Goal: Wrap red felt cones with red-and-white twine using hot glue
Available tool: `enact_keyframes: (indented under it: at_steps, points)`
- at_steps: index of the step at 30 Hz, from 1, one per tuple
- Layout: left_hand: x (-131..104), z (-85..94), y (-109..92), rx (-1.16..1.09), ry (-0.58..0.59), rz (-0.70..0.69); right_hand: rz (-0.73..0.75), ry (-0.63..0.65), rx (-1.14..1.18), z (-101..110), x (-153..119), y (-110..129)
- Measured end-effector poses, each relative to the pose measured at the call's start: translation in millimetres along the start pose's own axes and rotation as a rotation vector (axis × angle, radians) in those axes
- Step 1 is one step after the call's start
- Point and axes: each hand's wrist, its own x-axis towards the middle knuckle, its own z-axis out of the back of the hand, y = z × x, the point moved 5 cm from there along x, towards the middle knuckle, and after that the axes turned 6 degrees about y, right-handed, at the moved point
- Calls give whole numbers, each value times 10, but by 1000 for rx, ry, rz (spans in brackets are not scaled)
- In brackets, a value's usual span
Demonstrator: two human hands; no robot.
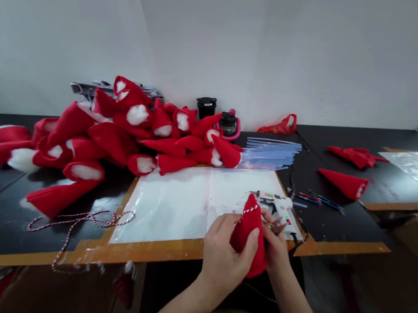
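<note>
My left hand (226,253) is wrapped around a red felt cone (254,240), held tip up above the front edge of the table. A red-and-white twisted cord (251,208) runs slantwise round the cone near its tip. Behind the cone's right side is my right hand (275,244), its fingers curled close to the felt. A brownish, metallic-looking piece (280,226) shows by those fingers; its kind is unclear. Just beyond, a white glue gun (278,203) lies on its side with a small green light showing.
Stuffed red cones (74,123) with white filling are heaped at the back left. Loose cord (82,217) trails over the front edge. Clear glue sticks (268,152), a white sheet (169,204), pens (319,199), a red cone (343,181) and dark bottles (229,123) are also there.
</note>
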Motion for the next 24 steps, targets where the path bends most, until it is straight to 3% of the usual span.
enact_keyframes:
  at_steps: [2,4,8,16,20,24]
  points:
    - [8,30,33,54,-61,-1,6,23,157,3,-10,5]
    - [16,50,37,44,-47,-30,27,45,211,-5,-11,43]
    - [27,143,10,-26,7,-112,-11,-41,170,19,3,72]
    - [88,388,-137,28,-77,-181,-81,-48,48,36,-6,48]
    - [103,419,-228,43,-90,-214,-83,-52,79,45,-22,36]
    - [93,385,-163,57,-75,-163,-75,-36,173,39,-20,57]
